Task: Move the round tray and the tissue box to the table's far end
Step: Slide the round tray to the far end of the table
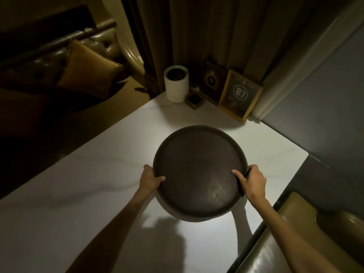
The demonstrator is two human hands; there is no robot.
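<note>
A large dark round tray is held above the white table, with its shadow on the tabletop under its near edge. My left hand grips the tray's left near rim, thumb on the inside. My right hand grips the right near rim the same way. The tray has nothing on it. No rectangular tissue box shows in this view; a white cylinder with a dark top stands at the table's far end.
At the far end beside the cylinder stand a small dark square dish, a framed sign marked B7 and a dark card holder. Curtains hang behind. A padded seat lies right, a sofa with a cushion left.
</note>
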